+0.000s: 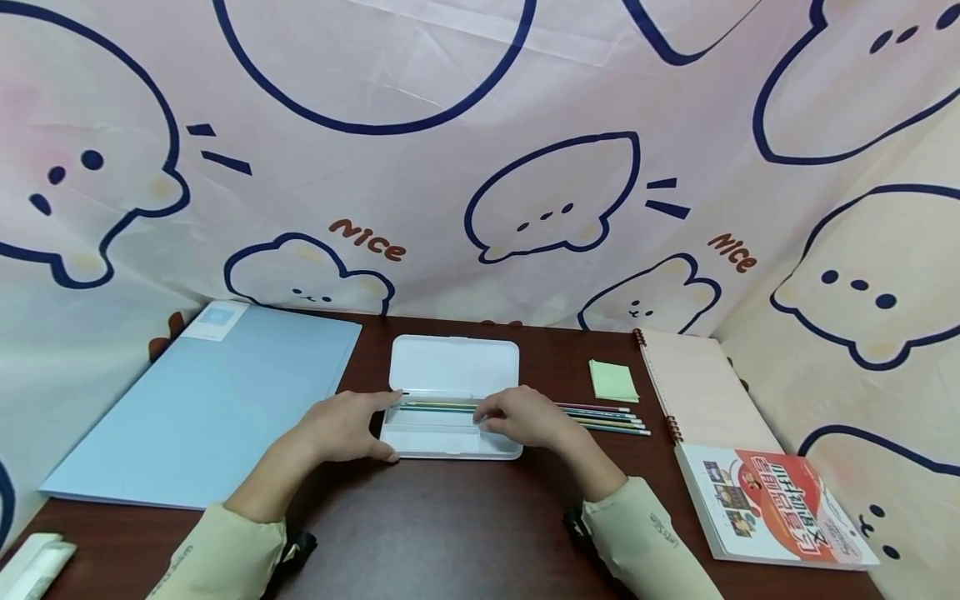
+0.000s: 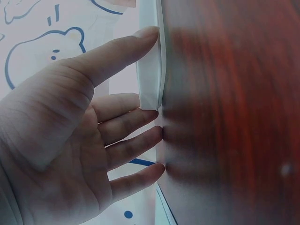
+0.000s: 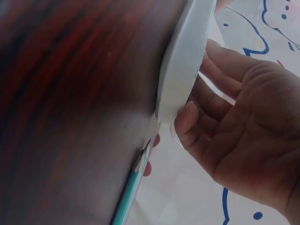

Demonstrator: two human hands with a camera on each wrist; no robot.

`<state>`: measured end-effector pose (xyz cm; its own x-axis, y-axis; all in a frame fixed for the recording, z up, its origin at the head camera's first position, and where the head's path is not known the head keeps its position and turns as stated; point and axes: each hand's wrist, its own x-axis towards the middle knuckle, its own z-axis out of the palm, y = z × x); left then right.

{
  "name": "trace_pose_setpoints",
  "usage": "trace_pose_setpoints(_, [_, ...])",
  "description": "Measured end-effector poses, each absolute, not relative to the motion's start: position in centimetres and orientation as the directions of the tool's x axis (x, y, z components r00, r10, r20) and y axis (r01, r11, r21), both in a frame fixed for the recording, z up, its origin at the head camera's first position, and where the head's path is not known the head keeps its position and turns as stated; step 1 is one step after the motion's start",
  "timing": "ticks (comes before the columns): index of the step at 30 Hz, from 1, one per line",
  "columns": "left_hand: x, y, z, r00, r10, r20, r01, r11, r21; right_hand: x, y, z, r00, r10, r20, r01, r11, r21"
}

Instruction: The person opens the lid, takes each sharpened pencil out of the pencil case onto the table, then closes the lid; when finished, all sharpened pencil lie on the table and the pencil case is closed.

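1. The left hand [image 1: 345, 425] is spread wide at the left end of the white pencil case [image 1: 427, 442]; its thumb presses the near edge and its index finger reaches the far left corner by the hinge.
2. In the left wrist view, that hand's other fingers are extended and slightly apart, with only a gentle bend.
3. The right hand [image 1: 528, 417] is partly closed, its fingers curled down into the right part of the case.
4. Its fingertips meet the right end of the pencils inside [image 1: 435, 407]; whether they pinch one, I cannot tell.
5. In the right wrist view, the little finger is bent in beside the end of the case.
6. The case sits between the two hands on the dark table [image 1: 450, 525], its lid [image 1: 453, 362] lying back on the far side.
7. More loose pencils [image 1: 611, 417] lie right of the case, partly hidden by the right hand, near the green sticky notes [image 1: 614, 382].
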<state>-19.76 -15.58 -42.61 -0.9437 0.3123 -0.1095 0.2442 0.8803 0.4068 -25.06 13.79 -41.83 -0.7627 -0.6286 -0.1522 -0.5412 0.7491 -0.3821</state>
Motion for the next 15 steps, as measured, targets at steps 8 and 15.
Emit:
trace_pose_setpoints(8, [-19.71, -15.61, -42.58, -0.945, 0.309, -0.110, 0.241, 0.881, 0.408, -25.21, 13.39, -41.63, -0.766, -0.613, -0.194, -0.517, 0.767, -0.380])
trace_pose_setpoints(15, [-19.69, -15.59, -42.50, -0.944, 0.309, -0.113, 0.239, 0.879, 0.412, -25.24, 13.91, -41.48, -0.739, -0.652, -0.168, -0.525, 0.714, -0.463])
